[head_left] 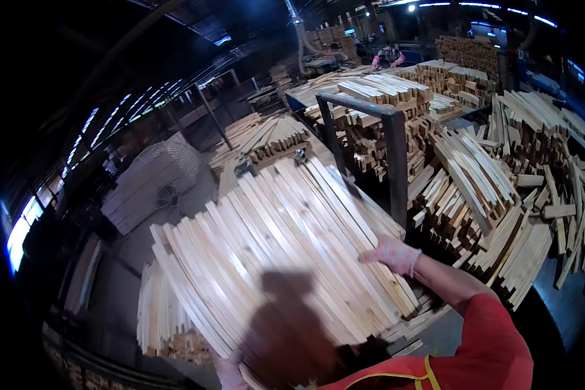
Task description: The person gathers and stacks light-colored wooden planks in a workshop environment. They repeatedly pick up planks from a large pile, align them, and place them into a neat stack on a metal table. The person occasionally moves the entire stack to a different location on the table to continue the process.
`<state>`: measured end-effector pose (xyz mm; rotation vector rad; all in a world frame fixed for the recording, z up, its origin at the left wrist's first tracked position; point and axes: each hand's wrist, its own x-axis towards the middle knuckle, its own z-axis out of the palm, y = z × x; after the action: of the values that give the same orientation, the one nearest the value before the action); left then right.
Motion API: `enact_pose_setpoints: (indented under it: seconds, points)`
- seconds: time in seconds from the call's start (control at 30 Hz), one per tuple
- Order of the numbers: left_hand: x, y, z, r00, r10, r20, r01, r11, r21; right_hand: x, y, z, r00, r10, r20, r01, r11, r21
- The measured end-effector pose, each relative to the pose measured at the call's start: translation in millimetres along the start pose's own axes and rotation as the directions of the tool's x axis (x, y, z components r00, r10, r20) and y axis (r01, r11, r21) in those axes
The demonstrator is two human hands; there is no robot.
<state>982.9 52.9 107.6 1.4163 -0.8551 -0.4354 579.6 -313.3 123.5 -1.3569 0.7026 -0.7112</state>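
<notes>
A wide layer of pale wooden strips (286, 240) lies side by side in front of me, its ends uneven at the far side. My right hand (394, 255), in a whitish-pink glove, grips the layer's right edge, with the thumb over the top of the outer strips. At the near left corner my left hand (229, 372) holds the outer edge of the same layer; most of its fingers are hidden behind the wood. The shadow of my head and shoulders falls across the near strips.
Directly beyond the right edge stands a dark metal frame (396, 169). More strips are stacked below left (159, 318). Piles of strips (474, 175) crowd the right side, and another stack (266, 140) lies ahead. A large round fan (166, 172) stands at left. Far back, a person's pink-gloved hands (387, 62) show.
</notes>
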Motion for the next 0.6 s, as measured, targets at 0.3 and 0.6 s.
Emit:
enact_pose_setpoints:
  seconds: [0.3,0.6]
  points:
    - [238.4,-68.4,99.7,0.923,-0.160,0.350,-0.206,0.564,0.800,224.9,-57.0,-78.6,0.852,0.184,-0.491,-0.509,0.512,-0.692]
    - [267.2,-94.2,138.4,0.944,-0.315,0.098,0.235,0.851,0.470,89.1,-56.6,-20.2,0.933,-0.323,-0.158,0.056,0.565,-0.823]
